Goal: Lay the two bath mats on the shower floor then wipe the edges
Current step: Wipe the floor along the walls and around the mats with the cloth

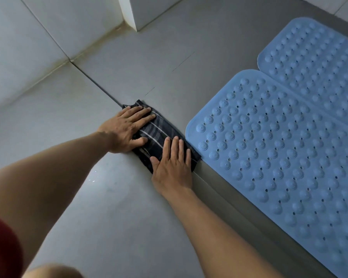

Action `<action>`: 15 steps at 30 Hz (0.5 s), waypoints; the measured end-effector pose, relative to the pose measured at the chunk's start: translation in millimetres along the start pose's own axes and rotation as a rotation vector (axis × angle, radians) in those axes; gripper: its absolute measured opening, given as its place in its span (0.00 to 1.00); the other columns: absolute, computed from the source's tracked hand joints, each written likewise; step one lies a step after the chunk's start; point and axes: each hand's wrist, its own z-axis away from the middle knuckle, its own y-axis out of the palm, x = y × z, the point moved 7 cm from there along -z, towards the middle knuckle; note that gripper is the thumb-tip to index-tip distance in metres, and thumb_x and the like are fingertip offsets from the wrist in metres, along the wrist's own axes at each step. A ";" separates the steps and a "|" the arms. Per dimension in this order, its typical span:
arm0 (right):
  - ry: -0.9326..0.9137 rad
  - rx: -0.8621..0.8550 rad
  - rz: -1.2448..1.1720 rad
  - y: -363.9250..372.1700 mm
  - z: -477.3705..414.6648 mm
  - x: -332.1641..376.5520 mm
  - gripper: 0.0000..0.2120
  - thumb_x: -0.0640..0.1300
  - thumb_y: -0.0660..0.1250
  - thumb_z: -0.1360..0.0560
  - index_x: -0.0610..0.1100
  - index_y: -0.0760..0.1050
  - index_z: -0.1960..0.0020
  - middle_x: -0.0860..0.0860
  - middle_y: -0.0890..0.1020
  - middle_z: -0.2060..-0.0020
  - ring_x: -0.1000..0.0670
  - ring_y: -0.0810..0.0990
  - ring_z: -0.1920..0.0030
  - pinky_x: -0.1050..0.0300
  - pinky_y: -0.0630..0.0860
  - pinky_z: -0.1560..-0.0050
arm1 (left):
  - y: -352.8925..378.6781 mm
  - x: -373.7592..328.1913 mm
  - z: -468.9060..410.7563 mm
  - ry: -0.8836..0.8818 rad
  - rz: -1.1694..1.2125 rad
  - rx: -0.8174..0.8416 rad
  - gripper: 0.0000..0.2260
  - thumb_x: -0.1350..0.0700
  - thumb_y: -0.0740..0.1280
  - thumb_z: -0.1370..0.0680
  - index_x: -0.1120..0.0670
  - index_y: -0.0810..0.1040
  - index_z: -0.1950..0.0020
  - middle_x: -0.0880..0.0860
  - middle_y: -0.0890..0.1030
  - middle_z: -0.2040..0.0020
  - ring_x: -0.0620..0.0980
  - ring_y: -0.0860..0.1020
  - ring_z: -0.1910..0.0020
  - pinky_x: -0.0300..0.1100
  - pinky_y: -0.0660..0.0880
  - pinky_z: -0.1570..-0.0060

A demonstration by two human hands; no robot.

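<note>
Two blue rubber bath mats with raised bumps and small holes lie flat on the grey shower floor, side by side: the near mat (279, 157) and the far mat (317, 63), their long edges touching. A folded dark cloth with pale stripes (159, 133) lies on the floor step edge just left of the near mat's corner. My left hand (127, 130) presses flat on the cloth's far end, fingers spread. My right hand (172, 161) presses flat on its near end, next to the mat's rounded corner.
A low step edge (219, 189) runs diagonally along the mats' left side. Grey floor tiles (54, 121) stretch to the left. A white wall corner (133, 15) stands at the top. My knee and a red garment show at the bottom left.
</note>
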 end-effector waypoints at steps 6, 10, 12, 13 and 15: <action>-0.018 0.107 -0.056 -4.0 -36.4 21.5 0.33 0.59 0.40 0.16 0.41 0.34 0.20 0.42 0.37 0.20 0.44 0.34 0.21 0.43 0.34 0.24 | -3.9 38.5 -17.3 -0.017 -0.065 0.058 0.35 0.31 0.39 0.24 0.42 0.36 0.20 0.49 0.42 0.19 0.49 0.41 0.20 0.51 0.41 0.21; 0.023 0.165 -0.085 -8.9 -45.9 14.9 0.33 0.60 0.38 0.17 0.41 0.32 0.21 0.43 0.35 0.21 0.45 0.31 0.22 0.43 0.32 0.24 | -8.3 35.2 -37.5 0.022 -0.082 0.089 0.34 0.31 0.38 0.24 0.41 0.32 0.21 0.48 0.38 0.19 0.50 0.38 0.21 0.56 0.41 0.22; 0.026 0.170 -0.121 -18.2 -52.5 16.9 0.33 0.59 0.38 0.16 0.41 0.32 0.21 0.43 0.35 0.21 0.45 0.31 0.22 0.44 0.31 0.25 | -11.4 41.6 -44.9 0.026 -0.097 0.106 0.34 0.31 0.37 0.25 0.40 0.30 0.22 0.48 0.36 0.20 0.50 0.37 0.21 0.58 0.40 0.22; -0.002 0.159 -0.142 -23.6 -83.8 20.3 0.33 0.58 0.39 0.16 0.41 0.32 0.21 0.43 0.35 0.21 0.45 0.31 0.22 0.44 0.30 0.26 | -17.1 64.8 -64.6 -0.020 -0.125 0.108 0.35 0.30 0.37 0.26 0.40 0.29 0.23 0.48 0.35 0.20 0.50 0.37 0.21 0.59 0.39 0.23; -0.005 0.156 -0.155 -33.0 -113.2 25.3 0.32 0.57 0.41 0.15 0.41 0.32 0.21 0.43 0.34 0.21 0.45 0.31 0.22 0.44 0.30 0.26 | -25.9 87.9 -79.9 -0.091 -0.153 0.125 0.35 0.29 0.36 0.27 0.40 0.28 0.23 0.48 0.34 0.20 0.51 0.36 0.21 0.61 0.38 0.24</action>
